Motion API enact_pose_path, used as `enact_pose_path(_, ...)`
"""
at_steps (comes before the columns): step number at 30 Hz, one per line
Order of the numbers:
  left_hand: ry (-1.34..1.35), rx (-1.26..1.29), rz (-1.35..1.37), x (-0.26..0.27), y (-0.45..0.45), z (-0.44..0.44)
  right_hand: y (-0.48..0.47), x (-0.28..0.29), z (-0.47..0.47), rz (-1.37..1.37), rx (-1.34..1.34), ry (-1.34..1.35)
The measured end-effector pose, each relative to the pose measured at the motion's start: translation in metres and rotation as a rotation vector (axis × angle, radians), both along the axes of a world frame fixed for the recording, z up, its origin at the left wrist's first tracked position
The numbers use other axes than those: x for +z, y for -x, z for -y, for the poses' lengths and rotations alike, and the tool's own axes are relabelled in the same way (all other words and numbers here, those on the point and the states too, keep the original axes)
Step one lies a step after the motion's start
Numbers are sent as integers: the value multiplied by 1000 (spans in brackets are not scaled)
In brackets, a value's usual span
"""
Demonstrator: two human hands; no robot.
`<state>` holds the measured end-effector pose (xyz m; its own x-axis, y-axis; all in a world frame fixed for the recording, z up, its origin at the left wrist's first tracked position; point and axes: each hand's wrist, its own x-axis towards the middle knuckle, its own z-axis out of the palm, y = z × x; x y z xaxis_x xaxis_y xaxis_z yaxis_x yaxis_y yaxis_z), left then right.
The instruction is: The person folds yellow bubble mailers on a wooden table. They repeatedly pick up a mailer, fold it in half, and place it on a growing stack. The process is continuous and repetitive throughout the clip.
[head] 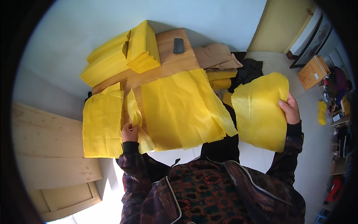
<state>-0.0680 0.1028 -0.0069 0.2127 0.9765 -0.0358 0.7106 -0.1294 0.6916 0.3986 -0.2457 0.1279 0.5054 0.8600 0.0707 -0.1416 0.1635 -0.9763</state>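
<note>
My left hand (130, 132) pinches a narrow yellow paper strip (134, 107) above the table's front edge. Out to the right, my right hand (291, 109) grips the edge of a larger yellow paper sheet (261, 113), which hangs away from the table. Between them, several wide yellow sheets (179, 112) lie overlapping, their right side rough and jutting past the table edge. A stack of cut yellow sheets (103, 126) with fold creases rests beside my left hand.
Thick folded yellow paper bundles (144, 46) stand at the back of the wooden table (167, 60). A dark grey block (178, 46) lies near its far corner. Brown paper (215, 56) covers more yellow bundles at right. Wooden boards (50, 142) lean at left; a cardboard box (313, 71) stands far right.
</note>
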Motion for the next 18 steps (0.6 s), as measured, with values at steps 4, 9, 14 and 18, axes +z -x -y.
enact_pose_path(4, 193, -134, 479, 52, -31, 11, 0, -3, 2, -30, -5, -28)
enact_pose_path(9, 245, -382, 526, 92, -93, 14, 3, -6, 6, -9, -46, -11)
enact_pose_path(14, 472, -453, 366, 60, -145, 21, 2, -5, 12, 7, -52, -9)
enact_pose_path(18, 164, -553, 92, 24, -165, 35, 3, -5, 14, 24, -36, 17)
